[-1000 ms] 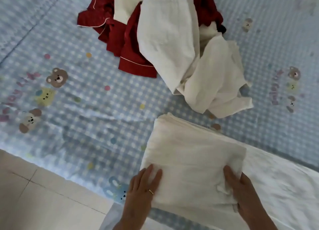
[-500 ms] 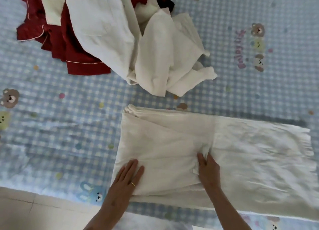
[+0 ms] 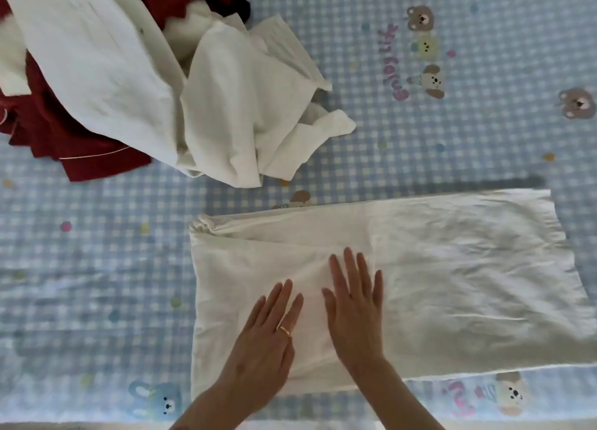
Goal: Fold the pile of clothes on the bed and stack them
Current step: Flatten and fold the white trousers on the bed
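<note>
- Head view, lower centre: left hand [image 3: 265,342] flat, fingers straight and slightly spread, pressing on the folded end of a white garment [image 3: 452,284]; gripping nothing. Gold ring [image 3: 285,330] on one finger.
- Just beside it, to the right: right hand [image 3: 355,303] likewise flat with fingers extended, palm down on the same cloth, close to the edge of the doubled layer; holding nothing.
- White garment spread across lower centre to right edge of frame, lying flat on the checked bedsheet [image 3: 97,268]; left part doubled over, right part single and lightly creased, far right end ragged-looking.
- Upper left: unfolded pile [image 3: 200,84], white pieces heaped over dark red clothes [image 3: 80,145] with pale piping; a small black item [image 3: 240,8] at the top. Pile apart from the flat garment, a strip of sheet between.
- Bottom edge: rim of the bed only.
- Handling, judged: thin, light, limp fabric, not slippery, prone to wrinkling and shifting under a sliding palm; no stiffness to hold a fold alone.
- Best hold, probably: pinch both corners of the free right end, lift low, carry leftward over the doubled part, then smooth flat.
- Risk: lower layer dragging out of line if pulled without one palm pinning it.
</note>
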The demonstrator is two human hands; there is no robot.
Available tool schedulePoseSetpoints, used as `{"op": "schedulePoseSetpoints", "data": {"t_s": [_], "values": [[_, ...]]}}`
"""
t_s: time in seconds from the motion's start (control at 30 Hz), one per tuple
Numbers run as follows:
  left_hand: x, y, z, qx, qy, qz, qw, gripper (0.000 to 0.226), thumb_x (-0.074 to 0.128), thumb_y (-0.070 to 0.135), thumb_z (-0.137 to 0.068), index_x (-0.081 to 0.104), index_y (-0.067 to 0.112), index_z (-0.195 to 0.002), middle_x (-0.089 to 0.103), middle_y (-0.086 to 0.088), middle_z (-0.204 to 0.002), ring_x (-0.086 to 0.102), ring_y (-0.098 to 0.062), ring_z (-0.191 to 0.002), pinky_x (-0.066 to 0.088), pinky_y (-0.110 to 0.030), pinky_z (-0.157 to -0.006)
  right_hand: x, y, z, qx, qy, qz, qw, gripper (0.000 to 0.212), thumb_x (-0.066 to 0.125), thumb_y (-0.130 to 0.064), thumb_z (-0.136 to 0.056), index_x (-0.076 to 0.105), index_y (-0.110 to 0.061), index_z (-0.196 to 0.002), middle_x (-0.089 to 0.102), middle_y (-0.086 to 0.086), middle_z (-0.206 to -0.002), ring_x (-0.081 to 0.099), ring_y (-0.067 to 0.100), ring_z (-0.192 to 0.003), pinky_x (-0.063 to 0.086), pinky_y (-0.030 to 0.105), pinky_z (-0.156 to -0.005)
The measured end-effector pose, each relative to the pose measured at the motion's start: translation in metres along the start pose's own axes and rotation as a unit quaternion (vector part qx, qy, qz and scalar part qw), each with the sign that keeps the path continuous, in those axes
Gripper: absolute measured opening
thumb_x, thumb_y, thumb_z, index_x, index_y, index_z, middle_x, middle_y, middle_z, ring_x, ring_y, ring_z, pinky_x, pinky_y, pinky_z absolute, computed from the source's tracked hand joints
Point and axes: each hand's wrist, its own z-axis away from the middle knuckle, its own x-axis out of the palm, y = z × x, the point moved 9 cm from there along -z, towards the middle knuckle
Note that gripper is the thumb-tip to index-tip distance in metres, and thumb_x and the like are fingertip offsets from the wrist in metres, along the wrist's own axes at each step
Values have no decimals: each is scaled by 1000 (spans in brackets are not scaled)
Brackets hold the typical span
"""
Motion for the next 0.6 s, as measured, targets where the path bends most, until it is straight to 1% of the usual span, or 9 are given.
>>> {"op": "schedulePoseSetpoints", "data": {"t_s": [0.07,0.13,0.17,0.23,0.3,0.33,0.47,0.53,0.6], "values": [[1,7,-50,-6,25,-49,998,58,34,23,-94,18,15,-150,6,-5,-158,5,-22,-147,6,-38,-118,27,-20,-1,-74,-68,24,995,53,37,-36,-94,36,-21,-145,27,4,-155,26,28,-143,17,54,-111],[16,-5,-81,-17,-9,-102,995,56,27,37,-98,17,14,-148,5,-5,-157,10,-25,-146,6,-43,-118,44,-2,-8,-117,-104,50,986,53,36,-40,-93,39,-22,-144,25,1,-155,31,25,-141,19,53,-110],[23,-13,-85,-15,-25,-121,992,59,26,41,-96,21,13,-147,11,-7,-156,16,-27,-145,9,-44,-117,48,20,-7,-118,-109,58,985,54,36,-41,-93,38,-23,-144,25,1,-155,30,23,-141,19,52,-111],[35,-20,-83,-6,-33,-128,991,62,26,44,-96,23,10,-146,18,-10,-155,22,-28,-143,15,-43,-113,43,90,-4,-48,-95,72,992,58,33,-43,-94,32,-19,-147,22,1,-156,28,21,-143,18,50,-114],[41,-14,-81,-10,-25,-104,994,63,23,45,-97,17,7,-147,15,-12,-156,18,-27,-144,14,-43,-115,30,142,-5,43,-71,73,994,61,29,-42,-95,23,-16,-149,17,4,-158,21,23,-145,14,50,-116],[41,-7,-83,-17,-19,-91,996,65,21,45,-97,15,6,-148,13,-13,-156,14,-27,-145,12,-42,-116,28,145,-10,60,-65,60,994,61,28,-41,-95,19,-15,-150,15,5,-158,17,23,-146,12,50,-116],[39,34,-113,-2,-3,-91,996,63,23,42,-97,21,1,-145,20,-19,-153,18,-29,-143,17,-41,-113,45,106,-29,-62,-83,31,994,55,22,-38,-99,12,-21,-151,7,0,-159,14,22,-146,12,49,-117],[38,47,-128,19,-5,-117,993,61,30,38,-95,26,3,-145,20,-16,-154,20,-32,-142,20,-43,-112,44,132,-30,-62,-91,39,993,55,25,-38,-99,16,-22,-151,9,0,-160,13,21,-147,14,47,-117],[42,57,-142,26,-15,-136,990,59,26,37,-96,28,5,-145,18,-13,-156,19,-32,-143,20,-45,-112,34,178,-26,-31,-81,54,995,56,28,-39,-98,18,-22,-151,10,0,-160,13,20,-147,15,46,-118]]}}
